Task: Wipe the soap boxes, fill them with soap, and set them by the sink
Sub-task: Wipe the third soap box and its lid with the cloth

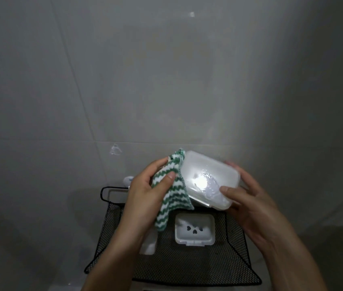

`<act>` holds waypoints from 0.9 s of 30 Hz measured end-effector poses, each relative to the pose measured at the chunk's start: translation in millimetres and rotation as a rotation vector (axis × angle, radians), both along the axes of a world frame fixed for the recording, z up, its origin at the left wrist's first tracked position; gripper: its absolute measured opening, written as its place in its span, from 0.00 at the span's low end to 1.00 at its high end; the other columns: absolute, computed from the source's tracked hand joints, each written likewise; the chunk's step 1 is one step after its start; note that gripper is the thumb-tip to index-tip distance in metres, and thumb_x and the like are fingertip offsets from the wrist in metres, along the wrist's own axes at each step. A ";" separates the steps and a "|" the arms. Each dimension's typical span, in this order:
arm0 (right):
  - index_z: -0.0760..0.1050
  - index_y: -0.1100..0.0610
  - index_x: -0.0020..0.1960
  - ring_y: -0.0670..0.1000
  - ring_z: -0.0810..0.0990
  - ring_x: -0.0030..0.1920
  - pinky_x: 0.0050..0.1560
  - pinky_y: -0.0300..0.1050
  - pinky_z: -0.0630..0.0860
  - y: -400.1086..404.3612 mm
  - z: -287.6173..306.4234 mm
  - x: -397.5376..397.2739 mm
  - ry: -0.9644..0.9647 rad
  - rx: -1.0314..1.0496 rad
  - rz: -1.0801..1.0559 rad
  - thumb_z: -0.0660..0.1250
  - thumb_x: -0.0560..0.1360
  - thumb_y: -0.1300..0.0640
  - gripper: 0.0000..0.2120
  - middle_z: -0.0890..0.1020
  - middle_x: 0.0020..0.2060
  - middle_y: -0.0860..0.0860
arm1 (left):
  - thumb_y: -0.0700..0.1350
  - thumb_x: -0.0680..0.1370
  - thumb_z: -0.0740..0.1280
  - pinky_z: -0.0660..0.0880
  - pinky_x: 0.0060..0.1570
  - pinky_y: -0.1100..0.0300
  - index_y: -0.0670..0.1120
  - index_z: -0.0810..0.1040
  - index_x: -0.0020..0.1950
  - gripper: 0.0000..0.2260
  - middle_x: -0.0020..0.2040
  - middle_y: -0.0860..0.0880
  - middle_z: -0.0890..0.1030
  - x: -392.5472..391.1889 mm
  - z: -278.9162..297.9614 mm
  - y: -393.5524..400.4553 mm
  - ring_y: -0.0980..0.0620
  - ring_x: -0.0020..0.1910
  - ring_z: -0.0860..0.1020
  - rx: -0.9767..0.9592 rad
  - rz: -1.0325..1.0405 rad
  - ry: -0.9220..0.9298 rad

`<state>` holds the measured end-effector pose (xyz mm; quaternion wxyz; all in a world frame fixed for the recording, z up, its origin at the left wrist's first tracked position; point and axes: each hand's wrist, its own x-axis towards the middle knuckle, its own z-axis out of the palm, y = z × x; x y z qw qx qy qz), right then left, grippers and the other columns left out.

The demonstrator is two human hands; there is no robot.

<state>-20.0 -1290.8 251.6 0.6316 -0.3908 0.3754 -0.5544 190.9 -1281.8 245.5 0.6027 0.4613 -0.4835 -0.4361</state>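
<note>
- The translucent white plastic soap box (210, 177) could have slipped from the right hand (248, 198), judging by the wet glare on its face; only a thumb and fingertips clamped its edges.
- It was held tilted in the air above the black wire-mesh basket (235, 250), beside the left hand (145, 192), which pinched a green-and-white zigzag knitted cloth (172, 198) touching the box's left edge.
- A drop would likely land on the second white soap box (194, 229) lying open in the basket.

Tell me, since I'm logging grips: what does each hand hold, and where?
The left hand pinches the green-striped cloth near its upper end. The right hand holds the translucent soap box by its right edge, thumb on top.
</note>
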 end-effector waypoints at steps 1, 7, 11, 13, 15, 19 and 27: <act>0.80 0.52 0.64 0.54 0.87 0.48 0.39 0.43 0.82 0.7 0.4 -0.9 0.022 0.001 0.016 0.75 0.61 0.62 0.31 0.86 0.53 0.56 | 0.44 0.78 0.71 0.82 0.42 0.57 0.59 0.80 0.61 0.15 0.52 0.52 0.86 2.2 1.6 -1.3 0.49 0.48 0.86 0.001 0.013 -0.012; 0.83 0.56 0.59 0.56 0.86 0.51 0.49 0.52 0.84 2.7 -6.9 -5.1 0.132 0.080 0.103 0.75 0.60 0.56 0.26 0.86 0.54 0.57 | 0.46 0.76 0.72 0.83 0.39 0.52 0.58 0.80 0.53 0.09 0.46 0.51 0.86 5.2 11.1 -3.0 0.49 0.41 0.86 -0.059 0.102 -0.118; 0.81 0.59 0.61 0.55 0.86 0.49 0.44 0.49 0.84 4.0 -5.1 -1.1 0.069 0.050 0.090 0.74 0.62 0.58 0.26 0.86 0.53 0.58 | 0.47 0.80 0.67 0.80 0.41 0.61 0.55 0.80 0.54 0.05 0.46 0.56 0.85 -4.8 10.9 3.4 0.56 0.44 0.84 -0.147 0.198 -0.262; 0.81 0.59 0.60 0.54 0.87 0.48 0.40 0.46 0.83 5.2 -4.4 2.7 0.025 0.034 0.060 0.72 0.64 0.60 0.24 0.86 0.52 0.58 | 0.48 0.82 0.63 0.78 0.43 0.65 0.56 0.79 0.58 0.08 0.49 0.58 0.84 -12.4 7.9 9.6 0.60 0.46 0.82 -0.184 0.250 -0.313; 0.81 0.60 0.59 0.53 0.87 0.46 0.37 0.45 0.83 5.6 -4.2 6.5 -0.024 0.027 0.018 0.71 0.66 0.61 0.21 0.87 0.50 0.58 | 0.46 0.83 0.62 0.77 0.43 0.68 0.55 0.78 0.60 0.09 0.50 0.59 0.84 -18.4 4.8 15.5 0.61 0.48 0.82 -0.202 0.268 -0.299; 0.80 0.61 0.59 0.52 0.87 0.45 0.36 0.45 0.82 4.3 -2.4 11.6 -0.085 0.021 -0.071 0.71 0.66 0.60 0.21 0.87 0.50 0.58 | 0.38 0.79 0.69 0.81 0.49 0.57 0.51 0.79 0.55 0.09 0.51 0.54 0.83 -30.8 -3.2 25.0 0.56 0.52 0.83 -0.242 0.211 -0.175; 0.79 0.59 0.58 0.52 0.86 0.42 0.37 0.47 0.84 4.1 -8.1 10.1 -0.081 0.043 -0.177 0.72 0.64 0.59 0.22 0.86 0.48 0.58 | 0.37 0.70 0.75 0.77 0.47 0.59 0.52 0.78 0.49 0.14 0.51 0.54 0.77 -42.1 -17.4 43.0 0.52 0.53 0.79 -0.385 0.202 -0.402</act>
